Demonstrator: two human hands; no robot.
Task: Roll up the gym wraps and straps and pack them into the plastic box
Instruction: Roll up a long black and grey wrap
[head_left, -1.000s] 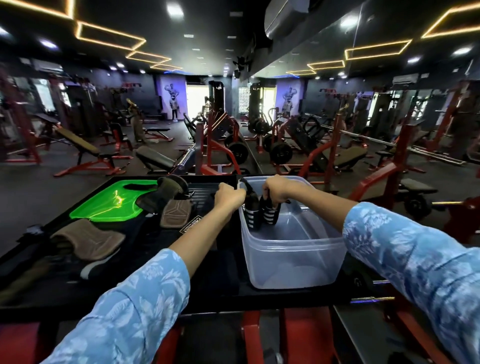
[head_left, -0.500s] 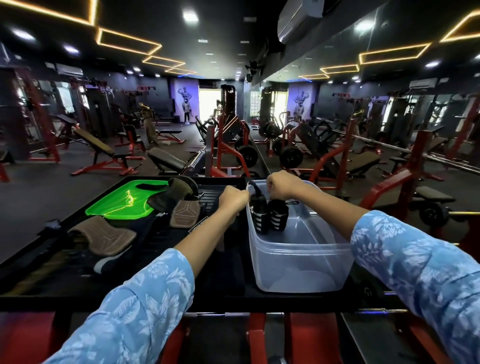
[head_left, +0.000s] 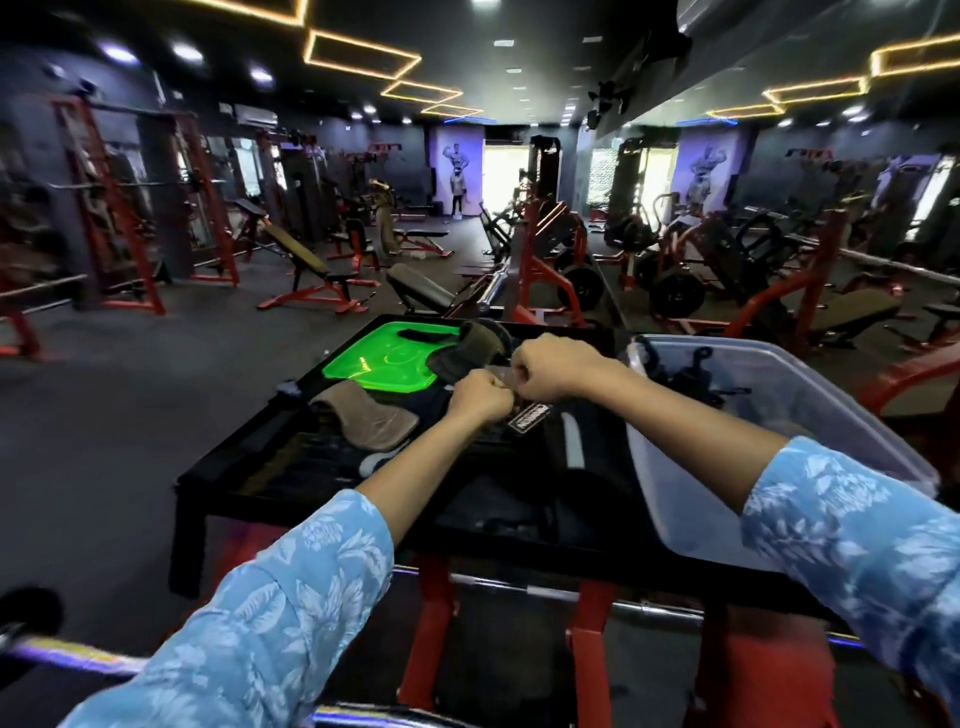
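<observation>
A clear plastic box (head_left: 769, 457) stands at the right of the frame, with dark rolled wraps (head_left: 693, 374) in its far end. A tan strap pad (head_left: 371, 423) lies flat centre-left; another brown strap (head_left: 470, 345) lies bunched across the upper centre.

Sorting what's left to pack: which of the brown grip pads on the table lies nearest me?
The flat brown pad left of the left hand; the other lies farther back, by the green lid.
</observation>
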